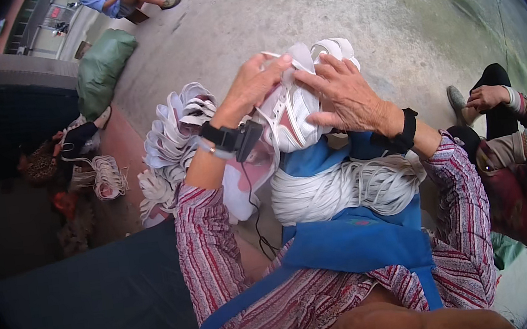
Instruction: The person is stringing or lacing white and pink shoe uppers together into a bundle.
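Note:
A white shoe upper (297, 118) with a reddish-pink inside is raised in front of me, above my lap. My left hand (257, 82) is closed on its far edge, thumb and fingers pinching the pale tongue. Across the right side of the upper lies my right hand (353, 99), fingers spread and thumb apart, the index fingertip touching near the tongue. Just beyond that hand more white shoe uppers (334, 47) show, partly hidden. A thick bundle of white shoelaces (344, 188) rests on my lap over my blue apron (357, 241).
Stacked white shoe uppers (172, 136) stand to my left, with another white bundle (109, 177) farther left. A green sack (104, 69) stands behind them. People sit at right (514, 136), far left and top left. A dark cable (257, 220) hangs from my left wrist device.

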Demonstrator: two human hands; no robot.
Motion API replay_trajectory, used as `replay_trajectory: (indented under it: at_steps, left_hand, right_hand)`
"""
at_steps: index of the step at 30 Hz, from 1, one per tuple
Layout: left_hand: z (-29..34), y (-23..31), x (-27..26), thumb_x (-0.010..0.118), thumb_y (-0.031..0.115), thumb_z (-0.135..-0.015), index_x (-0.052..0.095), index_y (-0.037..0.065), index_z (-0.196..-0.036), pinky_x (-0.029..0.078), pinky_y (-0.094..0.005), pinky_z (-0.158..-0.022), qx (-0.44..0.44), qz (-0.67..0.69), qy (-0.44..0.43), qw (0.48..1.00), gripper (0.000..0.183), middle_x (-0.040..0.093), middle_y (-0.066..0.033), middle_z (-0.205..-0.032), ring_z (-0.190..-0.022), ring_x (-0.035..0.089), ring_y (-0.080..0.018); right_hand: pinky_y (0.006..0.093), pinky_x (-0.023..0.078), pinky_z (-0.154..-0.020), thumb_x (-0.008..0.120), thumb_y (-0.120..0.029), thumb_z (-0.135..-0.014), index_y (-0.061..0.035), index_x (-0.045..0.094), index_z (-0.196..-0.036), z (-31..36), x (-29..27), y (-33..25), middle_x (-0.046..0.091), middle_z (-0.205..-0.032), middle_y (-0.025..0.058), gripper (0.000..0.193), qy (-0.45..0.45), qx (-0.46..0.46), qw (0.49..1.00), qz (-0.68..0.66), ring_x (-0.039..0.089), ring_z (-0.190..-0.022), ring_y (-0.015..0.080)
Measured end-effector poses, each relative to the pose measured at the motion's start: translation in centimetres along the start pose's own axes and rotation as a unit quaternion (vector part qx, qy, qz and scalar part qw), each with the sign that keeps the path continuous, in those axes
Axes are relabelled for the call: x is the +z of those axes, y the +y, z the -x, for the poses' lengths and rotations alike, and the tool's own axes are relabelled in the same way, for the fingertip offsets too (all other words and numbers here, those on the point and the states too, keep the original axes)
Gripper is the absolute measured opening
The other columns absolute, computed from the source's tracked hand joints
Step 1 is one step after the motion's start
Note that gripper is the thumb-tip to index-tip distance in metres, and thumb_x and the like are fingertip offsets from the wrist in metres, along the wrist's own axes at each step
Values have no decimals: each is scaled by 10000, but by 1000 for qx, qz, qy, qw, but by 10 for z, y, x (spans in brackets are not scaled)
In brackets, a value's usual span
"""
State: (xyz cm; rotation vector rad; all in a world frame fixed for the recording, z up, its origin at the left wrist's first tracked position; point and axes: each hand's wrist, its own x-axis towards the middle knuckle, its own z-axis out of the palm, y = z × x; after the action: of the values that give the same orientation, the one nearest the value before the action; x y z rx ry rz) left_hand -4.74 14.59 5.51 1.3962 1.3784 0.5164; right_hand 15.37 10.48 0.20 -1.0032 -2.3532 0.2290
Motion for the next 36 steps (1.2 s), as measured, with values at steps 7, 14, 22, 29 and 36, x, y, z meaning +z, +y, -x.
replay_trajectory:
  at_steps: [7, 14, 22, 29, 36]
  left_hand:
    - [101, 16, -73, 475, 37, -842, 402, 45, -1266, 248, -161, -303, 281, 221, 348, 867, 430, 425, 37, -637, -399, 305, -7]
    - [268, -31, -188, 431, 20, -796, 475, -2, -1053, 260, -209, -375, 456, 129, 676, 564, 261, 387, -26, -649, -422, 309, -93]
    - [197, -163, -92, 523, 207, -840, 596, -25, -886, 445, -349, -697, -44, -186, 431, 882, 248, 619, -134, -817, -749, 588, -267]
    - [206, -308, -59, 595, 164, -669, 605, 10, -761, 479, -349, -615, -216, -256, 153, 930, 180, 610, -159, -674, -630, 609, -280]
    - [106, -350, -18, 685, 161, -670, 597, 41, -803, 453, -293, -494, -72, -63, 182, 979, 200, 602, -53, -658, -522, 559, -176]
  right_hand:
    - [494, 282, -999, 611, -453, -730, -154, 427, -1263, 11, -4, 4, 479, -1071, 200, 638, -78, 25, 996, -33, 398, -1140, 410]
    - [428, 364, -936, 627, -374, -745, -109, 461, -1172, -1, -1, 7, 473, -1011, 189, 529, -77, 58, 986, -134, 466, -1029, 379]
    - [453, 374, -856, 616, -334, -753, -154, 507, -1139, -12, -7, -14, 446, -1086, 200, 440, 8, 49, 999, -5, 446, -1037, 355]
    - [535, 164, -1039, 655, -364, -705, -122, 486, -1197, 6, -19, -30, 373, -1303, 156, 574, -12, -134, 991, -17, 269, -1277, 380]
    - [496, 252, -980, 741, -372, -559, -120, 433, -1234, -19, 6, -41, 438, -1210, 123, 783, -86, -139, 987, 4, 366, -1176, 338]
